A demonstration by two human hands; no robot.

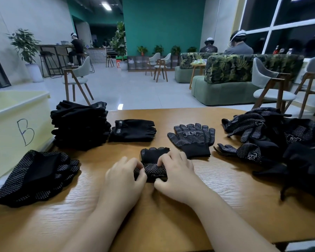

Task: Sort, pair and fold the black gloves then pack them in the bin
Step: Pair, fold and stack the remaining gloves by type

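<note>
Head camera, looking down at a wooden table (171, 215) with your two bare hands at its middle. Your left hand (125, 176) and right hand (175, 171) both pinch a dotted black glove pair (154, 164), fingers curled over its near end, which looks rolled or folded over toward the far end. You seem to be mid-fold on this pair.

Just beyond your right hand, one dotted glove (193, 138) lies flat, palm up, fingers pointing away from you. Beside it to the left sits a flat pair of fingerless gloves (133, 130).

To the far left stands a pale bin (9, 113) marked with the letter B. What is inside cannot be seen from this angle. Next to the bin is a tall stack of fingerless gloves (80, 124), and nearer you a stack of folded dotted gloves (36, 174).

At the right edge lies a loose, tangled heap of unsorted gloves (280, 142).

Judging by these piles, sorting and folding is well under way but not finished: the heap remains to be paired, and the folded stacks are not yet packed into the bin.
</note>
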